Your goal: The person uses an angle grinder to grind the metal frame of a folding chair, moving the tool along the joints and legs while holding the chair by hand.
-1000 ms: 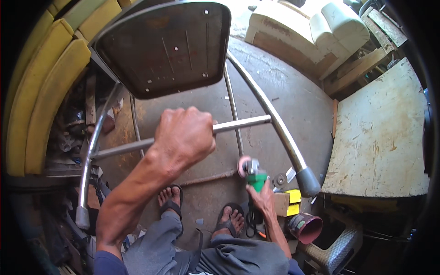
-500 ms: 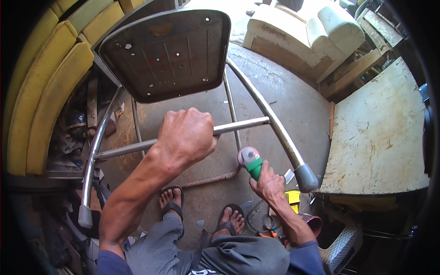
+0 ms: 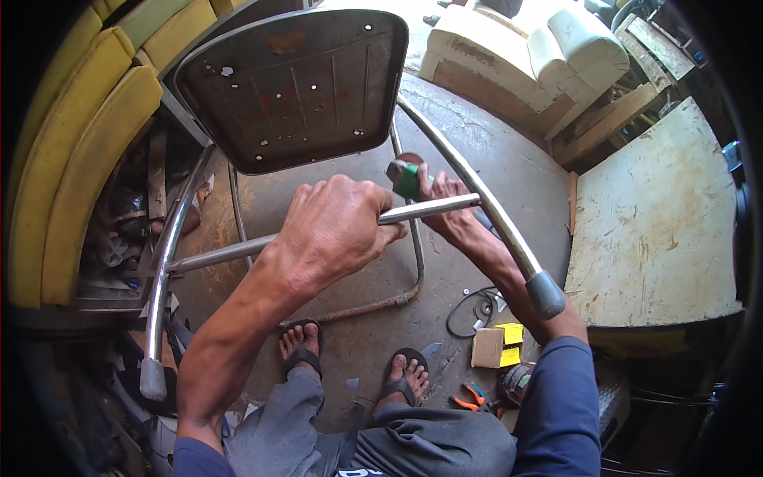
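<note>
A chair frame of shiny metal tubes [image 3: 502, 234] stands tipped in front of me, with a dark, rust-marked metal panel [image 3: 298, 111] at its far end. My left hand [image 3: 334, 219] is closed around its crossbar [image 3: 222, 256]. Beyond that bar, my right hand [image 3: 447, 199] grips a green angle grinder [image 3: 408, 181] with a brownish disc, just below the panel's near right corner. The right forearm passes under the bar, beside the right tube. Grey rubber caps [image 3: 545, 294] cover the tube ends nearest me. Whether the disc touches metal I cannot tell.
By my right foot lie orange-handled pliers [image 3: 467, 400], an open cardboard box with yellow flaps [image 3: 486, 350] and a black cord [image 3: 470, 314]. A worn pale board [image 3: 652, 238] stands at right, a stripped sofa [image 3: 485, 67] behind. Yellow cushions [image 3: 87, 167] are stacked left.
My right hand has carried the grinder up and away from me, from near the right foot to beyond the crossbar. The chair frame has shifted slightly; my left hand keeps its hold.
</note>
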The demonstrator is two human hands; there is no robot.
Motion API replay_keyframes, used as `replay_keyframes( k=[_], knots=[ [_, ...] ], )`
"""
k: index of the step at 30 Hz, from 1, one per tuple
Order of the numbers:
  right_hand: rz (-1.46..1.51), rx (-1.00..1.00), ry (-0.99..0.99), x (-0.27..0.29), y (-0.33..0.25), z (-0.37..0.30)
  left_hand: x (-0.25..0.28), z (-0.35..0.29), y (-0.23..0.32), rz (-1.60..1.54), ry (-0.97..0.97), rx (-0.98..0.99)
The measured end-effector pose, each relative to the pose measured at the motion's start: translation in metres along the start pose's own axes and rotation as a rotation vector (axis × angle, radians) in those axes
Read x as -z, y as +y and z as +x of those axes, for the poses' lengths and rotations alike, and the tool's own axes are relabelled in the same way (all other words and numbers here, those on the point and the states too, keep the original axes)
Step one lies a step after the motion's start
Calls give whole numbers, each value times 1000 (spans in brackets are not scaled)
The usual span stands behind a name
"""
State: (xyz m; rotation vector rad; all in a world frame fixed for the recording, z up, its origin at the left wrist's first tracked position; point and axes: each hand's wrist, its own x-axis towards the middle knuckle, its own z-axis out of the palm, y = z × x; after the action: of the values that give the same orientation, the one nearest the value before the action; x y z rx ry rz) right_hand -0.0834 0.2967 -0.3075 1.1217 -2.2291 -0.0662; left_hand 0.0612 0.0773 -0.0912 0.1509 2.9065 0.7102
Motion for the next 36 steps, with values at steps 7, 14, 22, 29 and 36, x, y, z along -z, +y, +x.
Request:
replay_keyframes(
  k=[7,14,22,29,36],
  knots=[
    [229,1,-995,60,-43,9,3,-11,-23,-20,77,11],
    [212,-295,-554,20,-6,9,4,-11,-14,-92,-2,-42],
    [299,-392,-665,38,-3,-15,-7,-10,-10,-49,-30,-93],
    [451,-451,-791,28,1,-21,-2,-10,-16,-101,-69,-75],
    [355,-604,-800,18,27,44,-9,-11,-17,-106,-75,-58]
  ],
)
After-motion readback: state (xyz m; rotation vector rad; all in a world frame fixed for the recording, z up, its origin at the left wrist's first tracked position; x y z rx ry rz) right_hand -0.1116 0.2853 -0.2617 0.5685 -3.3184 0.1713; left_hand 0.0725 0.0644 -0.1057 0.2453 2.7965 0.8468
